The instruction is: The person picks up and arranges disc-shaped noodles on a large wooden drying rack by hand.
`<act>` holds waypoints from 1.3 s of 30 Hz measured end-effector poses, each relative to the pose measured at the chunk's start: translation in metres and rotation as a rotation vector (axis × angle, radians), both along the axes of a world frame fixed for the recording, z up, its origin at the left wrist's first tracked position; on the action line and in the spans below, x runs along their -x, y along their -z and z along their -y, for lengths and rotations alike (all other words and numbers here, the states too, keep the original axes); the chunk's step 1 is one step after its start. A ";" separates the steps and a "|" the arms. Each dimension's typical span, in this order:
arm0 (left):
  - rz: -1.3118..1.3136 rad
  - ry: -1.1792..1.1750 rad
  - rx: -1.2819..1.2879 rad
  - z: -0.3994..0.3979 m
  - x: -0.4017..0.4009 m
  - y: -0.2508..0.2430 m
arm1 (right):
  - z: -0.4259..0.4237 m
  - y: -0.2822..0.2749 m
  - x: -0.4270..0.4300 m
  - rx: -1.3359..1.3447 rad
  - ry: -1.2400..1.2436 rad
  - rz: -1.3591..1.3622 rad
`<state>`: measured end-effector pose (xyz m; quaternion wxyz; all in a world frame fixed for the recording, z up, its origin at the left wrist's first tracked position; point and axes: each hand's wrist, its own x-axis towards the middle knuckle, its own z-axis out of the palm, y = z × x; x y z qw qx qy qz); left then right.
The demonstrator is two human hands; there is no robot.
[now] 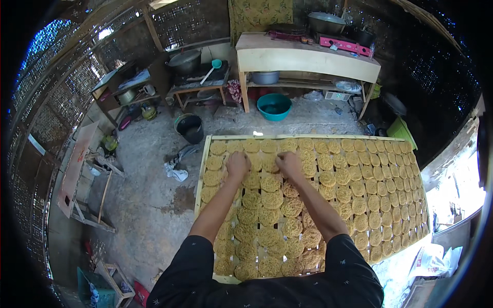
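Many flat, round, yellowish noodle cakes (270, 199) lie in rows on a large pale-framed drying rack (331, 136) before me. My left hand (238, 165) is low over the rack's far left part, fingers curled down at the cakes. A short way to the right, my right hand (289, 165) is bent in the same manner, fingertips pointing inward. Blurred cakes (265, 163) lie between the two hands. Whether either hand grips a cake is not clear, as the fingertips are hidden or blurred. My forearms cover parts of several rows.
Beyond the rack, a teal basin (274, 107) and a black bucket (189, 129) stand on the concrete floor (142, 184). A wooden table (304, 50) holds a pink gas stove (344, 46). A cloth (176, 172) lies left of the rack; a plastic bag (429, 260) sits at right.
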<state>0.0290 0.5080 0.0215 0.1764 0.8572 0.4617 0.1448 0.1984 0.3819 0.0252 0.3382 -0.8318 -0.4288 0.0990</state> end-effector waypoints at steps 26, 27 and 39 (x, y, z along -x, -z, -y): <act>-0.033 0.126 -0.199 -0.110 -0.057 0.045 | -0.064 -0.008 -0.028 -0.064 0.244 -0.172; -0.140 0.171 -0.445 -0.159 -0.036 0.051 | -0.087 -0.024 -0.028 -0.185 0.070 -0.055; 0.020 0.007 -0.369 -0.099 0.053 -0.001 | -0.074 -0.015 0.001 -0.157 -0.253 0.483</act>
